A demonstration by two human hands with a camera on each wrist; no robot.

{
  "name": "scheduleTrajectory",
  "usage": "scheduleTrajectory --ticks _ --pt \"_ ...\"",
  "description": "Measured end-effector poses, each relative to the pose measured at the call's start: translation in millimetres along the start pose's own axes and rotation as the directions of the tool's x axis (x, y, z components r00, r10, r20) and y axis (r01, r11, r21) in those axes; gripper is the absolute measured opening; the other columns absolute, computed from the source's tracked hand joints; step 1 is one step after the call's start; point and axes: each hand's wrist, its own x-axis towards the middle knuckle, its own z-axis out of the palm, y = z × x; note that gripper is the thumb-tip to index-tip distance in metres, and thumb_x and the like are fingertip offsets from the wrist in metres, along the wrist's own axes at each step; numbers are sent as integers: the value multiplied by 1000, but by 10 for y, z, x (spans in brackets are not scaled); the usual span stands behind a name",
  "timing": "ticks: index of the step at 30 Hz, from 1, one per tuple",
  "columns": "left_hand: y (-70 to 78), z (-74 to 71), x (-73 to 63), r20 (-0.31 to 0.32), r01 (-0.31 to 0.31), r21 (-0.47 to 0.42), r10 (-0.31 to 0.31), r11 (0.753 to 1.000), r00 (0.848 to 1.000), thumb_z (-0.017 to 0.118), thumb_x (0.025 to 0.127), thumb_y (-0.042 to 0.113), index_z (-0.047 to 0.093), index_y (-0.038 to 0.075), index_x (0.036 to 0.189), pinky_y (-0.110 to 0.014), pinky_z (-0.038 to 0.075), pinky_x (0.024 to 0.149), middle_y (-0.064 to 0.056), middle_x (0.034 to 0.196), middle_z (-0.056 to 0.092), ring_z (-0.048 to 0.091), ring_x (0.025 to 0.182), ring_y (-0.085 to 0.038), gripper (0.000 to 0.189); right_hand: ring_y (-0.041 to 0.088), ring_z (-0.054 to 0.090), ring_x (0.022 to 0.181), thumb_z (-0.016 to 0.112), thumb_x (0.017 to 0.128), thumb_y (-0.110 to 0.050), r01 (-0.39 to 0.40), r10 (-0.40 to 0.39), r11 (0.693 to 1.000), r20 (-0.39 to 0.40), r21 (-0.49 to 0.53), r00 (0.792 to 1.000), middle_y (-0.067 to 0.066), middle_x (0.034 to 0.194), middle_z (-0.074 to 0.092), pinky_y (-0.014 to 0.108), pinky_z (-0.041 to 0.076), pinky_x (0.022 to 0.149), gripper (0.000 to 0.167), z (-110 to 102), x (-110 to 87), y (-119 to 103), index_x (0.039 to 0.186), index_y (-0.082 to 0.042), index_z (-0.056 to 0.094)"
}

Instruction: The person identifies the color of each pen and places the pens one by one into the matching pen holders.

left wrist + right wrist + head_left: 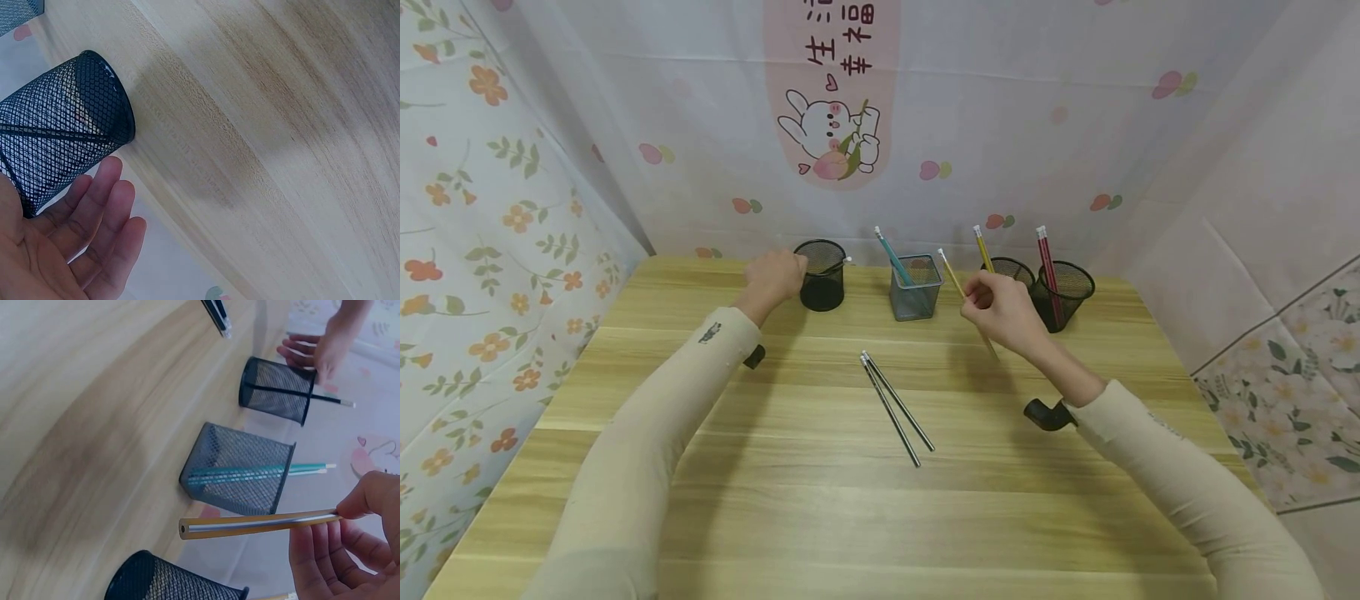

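Note:
My right hand [1006,310] pinches a yellow pencil [262,524] between thumb and fingers, near its eraser half. The pencil slants in the air to the right of the square grey mesh pen holder [914,302], which contains teal pencils [891,254]. My left hand [775,277] is beside the round black mesh pen cup [822,292] on the left, its fingers [103,206] loosely bent along the mesh. One dark pencil [331,399] leans in that cup. Two dark pencils [891,408] lie on the table in a narrow V.
Behind my right hand stands a black mesh cup [1021,268] with a yellow pencil [982,247]. To its right, another black cup [1078,287] holds red pencils [1047,258]. A printed curtain [700,125] hangs right behind the wooden table [820,517].

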Motion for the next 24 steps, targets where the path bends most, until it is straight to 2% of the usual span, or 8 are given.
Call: scheduleTrajectory --ticks 9,14,20,24 --pt "-1 -5 11 16 9 -3 -9 1000 1000 20 108 33 48 8 77 -35 34 54 -10 75 44 45 69 -26 49 21 65 74 63 93 -1 52 -51 999 -105 5 993 10 86 68 28 50 63 11 -137 58 80 102 3 68" --pt "4 -6 12 20 3 8 -3 1000 1000 20 109 33 47 8 77 -34 31 53 -9 73 41 42 67 -24 48 24 66 78 62 92 -1 35 -35 999 -162 1 986 12 88 68 21 48 66 13 -248 103 107 102 4 68" --pt "6 -2 0 9 26 -29 -26 999 1000 21 108 34 48 7 76 -37 36 56 -13 77 47 45 69 -26 50 25 65 80 62 93 -3 28 -26 1000 -229 7 973 14 89 68 18 46 69 14 -362 146 128 103 3 69" --pt "4 -2 4 7 21 -23 -21 1000 1000 21 108 34 48 7 76 -38 37 55 -14 77 48 46 71 -27 50 27 64 81 61 93 -3 32 -30 999 -258 3 966 16 90 67 17 45 69 15 -410 159 149 103 5 68"
